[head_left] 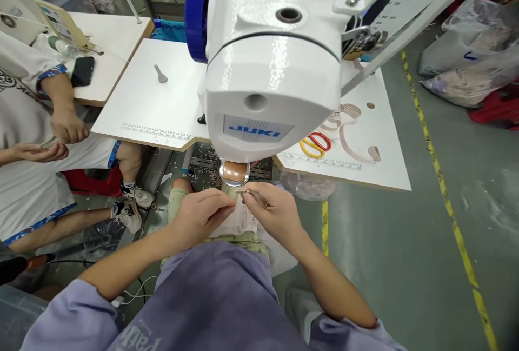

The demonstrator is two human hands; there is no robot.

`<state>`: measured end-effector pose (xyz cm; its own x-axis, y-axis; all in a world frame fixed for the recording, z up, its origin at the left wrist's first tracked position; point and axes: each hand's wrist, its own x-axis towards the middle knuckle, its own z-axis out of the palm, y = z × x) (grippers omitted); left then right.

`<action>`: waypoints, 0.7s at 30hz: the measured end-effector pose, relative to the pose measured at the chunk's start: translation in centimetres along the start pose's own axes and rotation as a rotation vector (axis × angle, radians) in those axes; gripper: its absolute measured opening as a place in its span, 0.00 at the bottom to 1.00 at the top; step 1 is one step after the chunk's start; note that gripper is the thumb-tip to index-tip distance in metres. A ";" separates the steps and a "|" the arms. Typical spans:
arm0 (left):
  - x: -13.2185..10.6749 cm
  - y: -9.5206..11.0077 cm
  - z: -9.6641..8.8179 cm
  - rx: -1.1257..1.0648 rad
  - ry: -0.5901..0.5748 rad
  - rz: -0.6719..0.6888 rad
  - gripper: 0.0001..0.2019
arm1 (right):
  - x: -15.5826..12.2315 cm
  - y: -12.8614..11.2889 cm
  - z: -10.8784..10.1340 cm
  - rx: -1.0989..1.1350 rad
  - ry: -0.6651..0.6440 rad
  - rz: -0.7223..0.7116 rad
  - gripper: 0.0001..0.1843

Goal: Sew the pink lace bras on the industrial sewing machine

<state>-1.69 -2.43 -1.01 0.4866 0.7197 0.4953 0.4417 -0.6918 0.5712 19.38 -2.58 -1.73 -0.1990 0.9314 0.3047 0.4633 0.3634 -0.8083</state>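
Head cam: a small pale piece is being pinched btwn thumb & fingers of the R hand, just below a brown-centred metal disc in the view. The L hand is being held close beside it, fingertips bunched nr the piece's L end; whether it's also being gripped there can't be told. Both hands are being held nr each other above the lap, where pale cloth is being partly hidden by them. The foreground is being dominated by a white JUKI sewing machine. On the R tabletop, scissors w/ red & yellow handles are being shown nr pale strips; on the L tabletop, a small grey item is being shown, w/ a ruler scale being seen along the front edge. Far L, a co-worker's hands are being held close together nr a dark phone on the adjacent table.
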 end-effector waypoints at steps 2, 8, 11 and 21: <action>0.3 0.1 -0.2 0.015 0.014 0.034 0.05 | 0.5 -0.2 -0.5 0.037 -0.086 0.009 0.06; 0.9 -0.2 -0.5 -0.005 0.003 0.003 0.04 | 1.4 -0.8 -1.4 0.193 -0.345 0.196 0.09; 1.0 -0.2 -0.5 -0.046 -0.026 -0.050 0.04 | 1.6 -0.8 -1.7 0.268 -0.401 0.231 0.08; 2.2 -0.8 -0.7 -0.043 -0.272 -0.137 0.07 | 1.5 -0.7 -2.0 0.215 -0.432 0.179 0.08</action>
<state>-1.51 -0.24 0.14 0.6116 0.7595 0.2216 0.4873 -0.5823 0.6508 20.46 -1.41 0.31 -0.4923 0.8692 -0.0470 0.3434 0.1444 -0.9280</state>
